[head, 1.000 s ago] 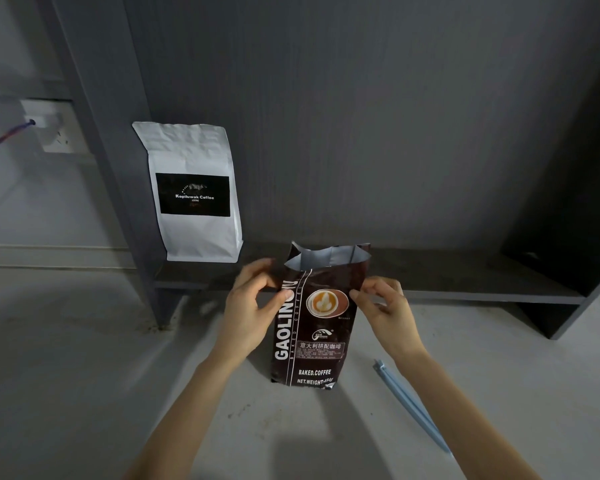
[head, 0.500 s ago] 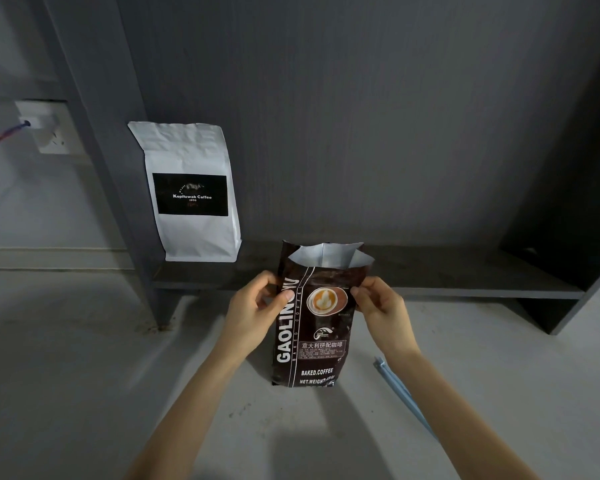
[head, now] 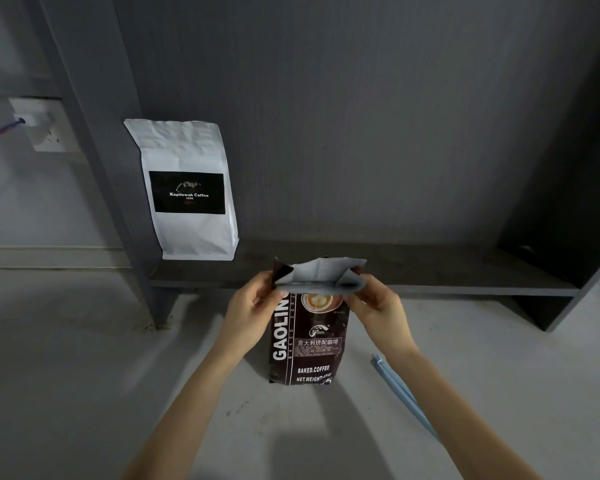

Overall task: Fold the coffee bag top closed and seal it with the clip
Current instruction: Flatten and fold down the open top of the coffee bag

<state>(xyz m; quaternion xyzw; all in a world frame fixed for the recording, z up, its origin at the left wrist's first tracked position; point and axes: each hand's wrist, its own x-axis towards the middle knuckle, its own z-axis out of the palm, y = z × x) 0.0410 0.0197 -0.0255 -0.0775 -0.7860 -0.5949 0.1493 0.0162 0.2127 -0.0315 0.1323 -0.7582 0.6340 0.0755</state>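
Note:
A dark brown coffee bag (head: 307, 344) stands upright on the grey surface in front of me. Its top is bent forward, so the silver inner lining (head: 317, 277) faces me as a flap. My left hand (head: 252, 308) pinches the bag's upper left corner. At the upper right corner my right hand (head: 378, 308) grips the folded edge. A long light blue clip (head: 400, 393) lies flat on the surface to the right of the bag, partly hidden under my right forearm.
A white coffee bag (head: 187, 192) with a black label stands on a low dark shelf (head: 430, 271) behind, against a dark back panel. A wall socket (head: 45, 128) with a plugged cable is at the far left.
The bag's open top has been bent forward and down into a flap. Both hands have moved up from the bag's sides to its top corners.

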